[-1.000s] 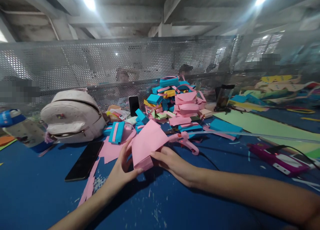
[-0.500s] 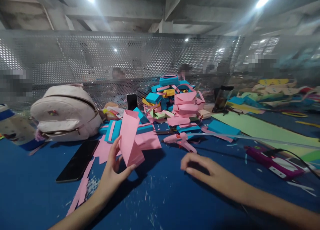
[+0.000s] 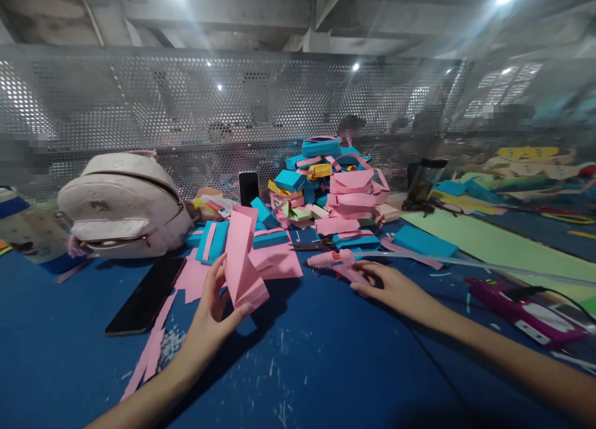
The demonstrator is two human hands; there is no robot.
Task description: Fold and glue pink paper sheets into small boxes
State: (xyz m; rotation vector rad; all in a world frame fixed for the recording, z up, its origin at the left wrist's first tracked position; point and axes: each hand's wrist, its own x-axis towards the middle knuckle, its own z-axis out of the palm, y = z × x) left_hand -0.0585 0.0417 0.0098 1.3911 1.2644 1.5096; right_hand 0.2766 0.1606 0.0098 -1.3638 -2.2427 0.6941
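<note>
Between the thumb and fingers of my left hand (image 3: pixel 218 302) is a folded pink paper box (image 3: pixel 242 255), tilted, its lower end creased into a flap. My right hand (image 3: pixel 391 287) has its fingers closed around the handle of a pink hot glue gun (image 3: pixel 338 264). A long clear glue stick (image 3: pixel 419 258) extends rightward from the gun's back, and its nozzle points left toward the box. Flat pink paper (image 3: pixel 279 264) lies behind the box, beside blue paper boxes (image 3: pixel 215 243) with pink strips.
A heap of pink, blue and yellow paper pieces (image 3: pixel 351 184) stands at the back. To the left are a white backpack (image 3: pixel 121 199), a black phone (image 3: pixel 145 295) and pink strips (image 3: pixel 151 354). At right lie a purple device (image 3: pixel 526 314) with a cable and green sheets (image 3: pixel 493 243).
My right hand has moved up to the glue gun and closed on its handle. The left hand still holds the pink paper box in nearly the same place.
</note>
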